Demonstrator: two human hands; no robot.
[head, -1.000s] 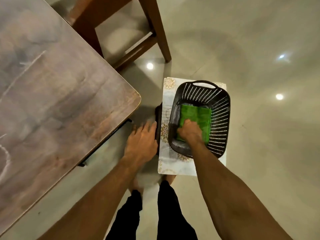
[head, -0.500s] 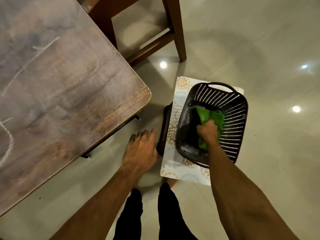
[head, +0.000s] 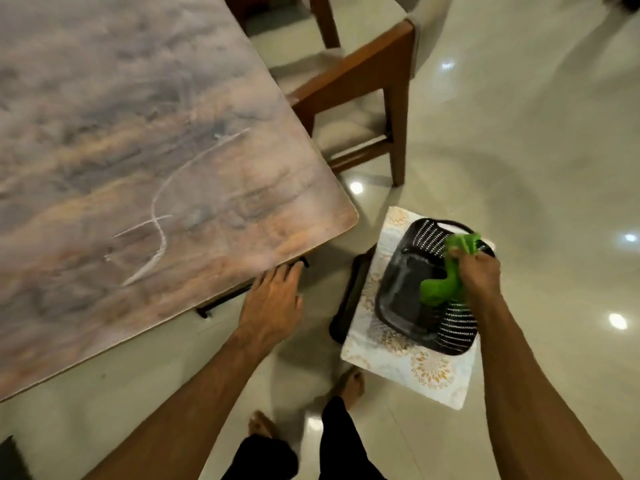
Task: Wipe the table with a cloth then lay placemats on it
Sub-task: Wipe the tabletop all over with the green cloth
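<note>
Pale glossy floor (head: 536, 150) under me, bright light spots (head: 356, 187) glinting off it, and a wooden chair (head: 360, 64) with a pale seat standing ahead of me.

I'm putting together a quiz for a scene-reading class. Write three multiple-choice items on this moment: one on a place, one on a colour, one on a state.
1. The black slotted plastic basket stands on: A) a shelf; B) the pale flower-patterned placemat; C) a sofa.
2. The crumpled cloth in the right hand is: A) green; B) red; C) white.
3. The left hand is: A) gripping the cloth; B) open, holding nothing; C) clenched on a cup.
Answers: 1 B, the placemat juts out beneath the basket; 2 A, bright green fabric hangs from that hand's grip; 3 B, its fingers lie straight and free.
</note>
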